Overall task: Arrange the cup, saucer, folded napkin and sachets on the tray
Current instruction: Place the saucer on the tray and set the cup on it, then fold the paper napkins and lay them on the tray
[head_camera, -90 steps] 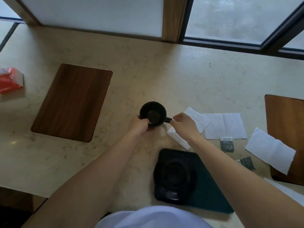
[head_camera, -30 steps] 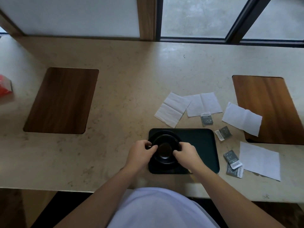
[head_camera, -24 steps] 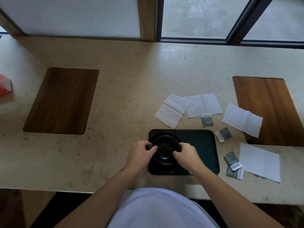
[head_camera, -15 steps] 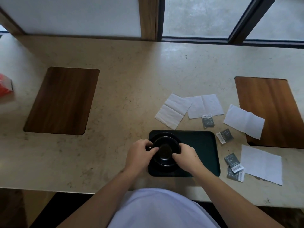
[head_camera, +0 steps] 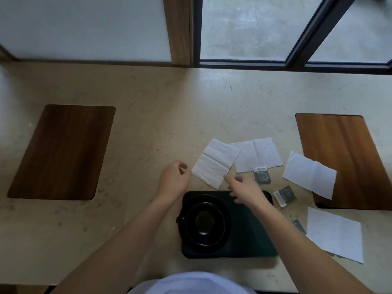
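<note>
A black cup (head_camera: 205,224) stands on a black saucer (head_camera: 226,227) at the left end of the dark tray (head_camera: 250,236). Beyond the tray lies a white napkin (head_camera: 215,163) folded in half. My right hand (head_camera: 244,190) stretches over the tray's far edge, its forefinger touching the napkin's near corner. My left hand (head_camera: 175,181) hovers left of the napkin, fingers loosely curled, holding nothing. Dark sachets lie to the right: one (head_camera: 262,175) by the napkins, one (head_camera: 284,195) off the tray's corner, one (head_camera: 299,225) partly behind my right forearm.
More white napkins lie on the beige counter: one unfolded (head_camera: 257,154), one (head_camera: 309,174) overlapping the right wooden inlay (head_camera: 347,153), one (head_camera: 334,236) at the near right. A second wooden inlay (head_camera: 61,151) is at the left. Windows run along the far edge.
Both hands have let go of the cup, which now stands on the saucer on the tray. They moved forward toward the folded napkin, and the right forefinger now touches it.
</note>
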